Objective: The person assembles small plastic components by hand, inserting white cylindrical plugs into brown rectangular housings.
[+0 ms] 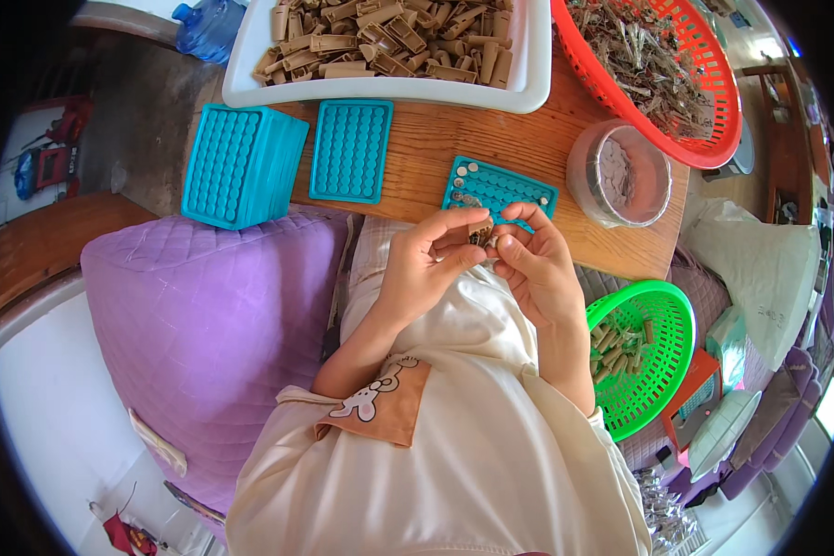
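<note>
My left hand (426, 264) pinches a small tan plastic casing (481, 228) with dark and shiny detail inside it, partly hidden by the fingers. Close against it, my right hand (542, 269) has thumb and index finger pressed together at the casing's right side. Whatever tiny piece sits between those fingertips is too small to name. Just beyond both hands lies a teal tray (505, 188) with rows of round hollows. Several small pale discs rest along its left side, and another disc (544, 201) lies near its right end.
At the back, a white tub (389, 95) holds many tan casings, beside a red basket (727, 102) of thin clear-and-brown parts. Teal trays stand stacked (241, 167), with another tray (350, 151) alongside. A round container (653, 190) holds pale discs; a green basket (672, 324) holds tan casings.
</note>
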